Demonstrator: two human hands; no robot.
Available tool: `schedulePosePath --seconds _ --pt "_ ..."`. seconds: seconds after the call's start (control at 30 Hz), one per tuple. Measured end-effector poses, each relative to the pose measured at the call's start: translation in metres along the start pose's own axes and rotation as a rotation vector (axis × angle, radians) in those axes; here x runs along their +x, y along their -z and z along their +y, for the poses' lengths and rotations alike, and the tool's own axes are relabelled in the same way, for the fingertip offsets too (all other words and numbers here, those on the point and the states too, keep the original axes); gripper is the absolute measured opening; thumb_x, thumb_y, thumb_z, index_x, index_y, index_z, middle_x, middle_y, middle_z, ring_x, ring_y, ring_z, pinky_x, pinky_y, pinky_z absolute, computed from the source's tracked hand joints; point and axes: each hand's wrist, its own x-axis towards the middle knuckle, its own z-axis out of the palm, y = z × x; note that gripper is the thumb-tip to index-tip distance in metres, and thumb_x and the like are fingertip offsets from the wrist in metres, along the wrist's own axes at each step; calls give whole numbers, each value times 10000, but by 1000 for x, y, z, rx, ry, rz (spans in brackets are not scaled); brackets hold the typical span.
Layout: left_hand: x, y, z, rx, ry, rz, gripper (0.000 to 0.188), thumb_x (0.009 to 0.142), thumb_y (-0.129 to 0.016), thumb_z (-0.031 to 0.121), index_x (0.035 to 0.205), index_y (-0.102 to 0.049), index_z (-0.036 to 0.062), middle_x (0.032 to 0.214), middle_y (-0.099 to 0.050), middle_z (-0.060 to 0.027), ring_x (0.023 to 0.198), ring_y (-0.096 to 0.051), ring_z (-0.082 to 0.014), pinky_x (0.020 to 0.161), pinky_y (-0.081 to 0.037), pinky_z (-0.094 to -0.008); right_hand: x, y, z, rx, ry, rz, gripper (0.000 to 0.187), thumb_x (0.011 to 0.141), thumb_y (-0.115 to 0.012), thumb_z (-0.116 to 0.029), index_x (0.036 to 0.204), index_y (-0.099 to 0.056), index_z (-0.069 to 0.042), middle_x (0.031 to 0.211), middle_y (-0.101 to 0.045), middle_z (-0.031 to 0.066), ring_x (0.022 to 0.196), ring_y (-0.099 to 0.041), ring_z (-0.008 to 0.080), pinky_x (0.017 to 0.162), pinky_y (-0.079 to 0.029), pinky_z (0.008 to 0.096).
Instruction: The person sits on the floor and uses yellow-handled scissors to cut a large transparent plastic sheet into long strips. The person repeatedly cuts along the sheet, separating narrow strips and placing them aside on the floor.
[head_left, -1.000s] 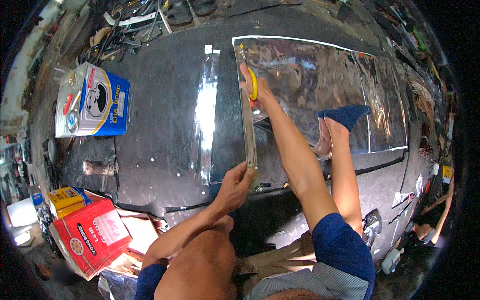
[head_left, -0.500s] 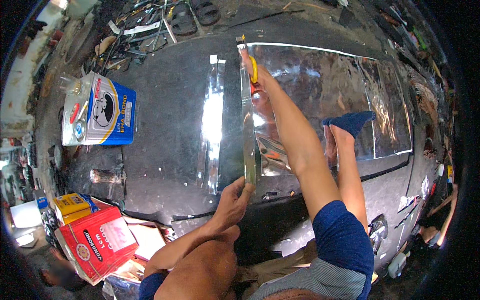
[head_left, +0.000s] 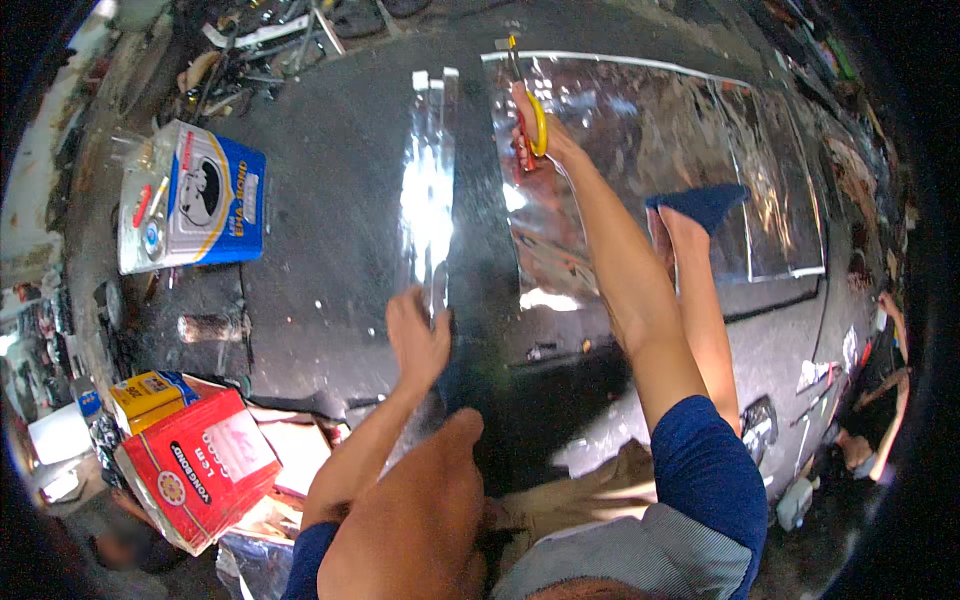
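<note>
**Scissors Poised at the Edge of a Mirror-Bright Sheet**

A bent bare knee (head_left: 462, 425) fills the foreground, with a red carton (head_left: 200, 470) and a smaller yellow-and-blue box (head_left: 150, 400) at left. Beyond the knee, the person's left hand (head_left: 418, 340) hovers by the near end of narrow reflective strips (head_left: 428, 200) lying lengthwise on the dark work surface (head_left: 330, 220). Its thumb stands apart from the fingers; blur hides whether any fingertip touches the film.

To the right, a foot in a navy sock (head_left: 705, 205) rests on a large reflective film sheet (head_left: 640, 120), rippled and pale-edged. At the sheet's left margin, the right hand (head_left: 558, 142) is clamped around the handles of yellow-and-red scissors (head_left: 541, 125), their tips reaching past the far edge. Whether the blades are closed cannot be told.

The sheet looks thin and slick: a shift of the foot could crease or drag it, and a careless turn of the blades could nick its margin. A brush from the left hand could skew the loose strips.

Farther back stand a blue-sided metal tin (head_left: 225, 205) and a jumble of scrap (head_left: 270, 50).
</note>
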Motion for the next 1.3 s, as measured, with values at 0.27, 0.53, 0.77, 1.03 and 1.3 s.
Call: schedulePosePath --seconds 0.27,0.53,0.77,1.03,1.3 --pt "36 -130 12 -781 383 -357 301 729 -663 191 893 -617 -57 777 -654 -125 746 -617 -159 681 -469 -293 -216 -3 118 275 -123 -68 641 857 -321 -685 742 -497 -80 531 -479 33 390 -479 148 368 -391 269" --pt "59 -117 55 -474 370 -510 206 687 -683 192 573 -616 34 582 -615 -117 552 -612 -181 573 -477 -325 -370 -30 187 416 -386 -187 692 801 -408 -712 831 -522 -30 591 -492 46 466 -521 168 469 -458 290" --pt "64 -101 72 -405 367 -555 239 659 -677 233 575 -607 21 590 -629 -124 538 -623 -218 607 -496 -339 -361 -51 219 531 -403 -270 309 910 -499 -334 1138 -530 -129 687 -522 0 452 -512 104 387 -465 241" --pt "66 -98 75 -259 364 -526 220 678 -647 230 628 -634 16 618 -646 -129 630 -656 -247 706 -499 -341 -347 -38 209 466 -460 -182 406 879 -534 -428 927 -561 -26 584 -525 26 438 -557 159 376 -478 306" --pt "64 -114 62 -315 333 -541 247 723 -615 249 622 -614 23 582 -630 -113 575 -642 -217 651 -497 -334 -342 -36 202 470 -411 -153 540 855 -524 -541 798 -553 -5 520 -507 45 393 -534 188 380 -481 326"
